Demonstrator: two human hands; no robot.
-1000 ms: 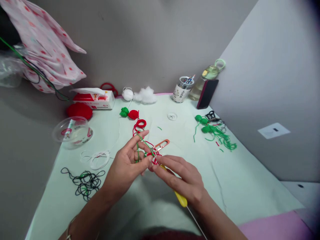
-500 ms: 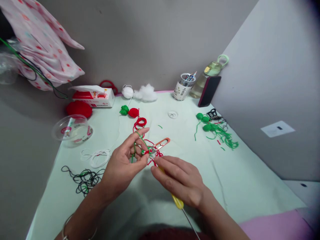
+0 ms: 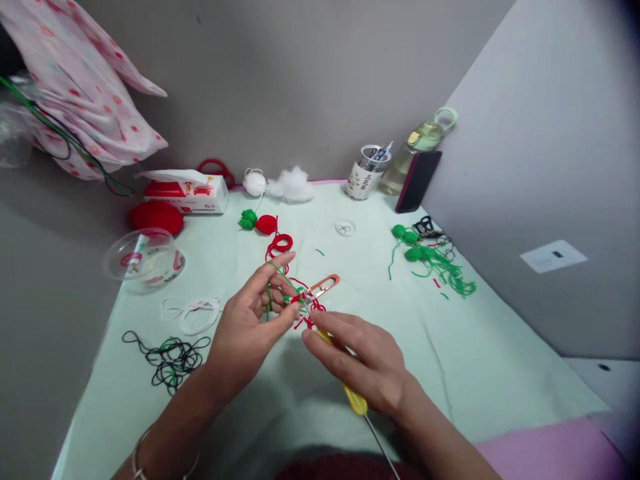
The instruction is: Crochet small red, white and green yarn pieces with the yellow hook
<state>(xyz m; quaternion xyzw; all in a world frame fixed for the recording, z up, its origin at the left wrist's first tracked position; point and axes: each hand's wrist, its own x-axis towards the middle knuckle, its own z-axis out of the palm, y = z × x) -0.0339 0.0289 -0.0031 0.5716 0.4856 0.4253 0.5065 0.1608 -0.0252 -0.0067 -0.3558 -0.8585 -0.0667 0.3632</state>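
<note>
Between thumb and fingers, my left hand (image 3: 250, 317) pinches a small red, green and white crochet piece (image 3: 297, 299). Green yarn (image 3: 280, 275) runs over its raised index finger. My right hand (image 3: 363, 357) grips a crochet hook (image 3: 354, 398) by its yellow handle, the thin metal tip reaching the piece. A second metal shaft sticks out of the handle's rear end. Just beyond the fingertips lies an orange-handled thread snipper (image 3: 326, 285) on the table. Loose red yarn (image 3: 315, 313) tangles under the hands; the exact stitch is too small to make out.
Red yarn (image 3: 267, 225) and green yarn balls (image 3: 247, 219) lie ahead. Black cord (image 3: 173, 363), white cord (image 3: 197, 315) and a clear plastic tub (image 3: 165, 263) are at left. Green yarn scraps (image 3: 445, 267), a phone (image 3: 419, 181), a bottle (image 3: 405, 167) and a pen cup (image 3: 366, 177) stand or lie right.
The crochet piece has tilted and shifted slightly up in my left fingers. My right hand and the hook stay nearly in place.
</note>
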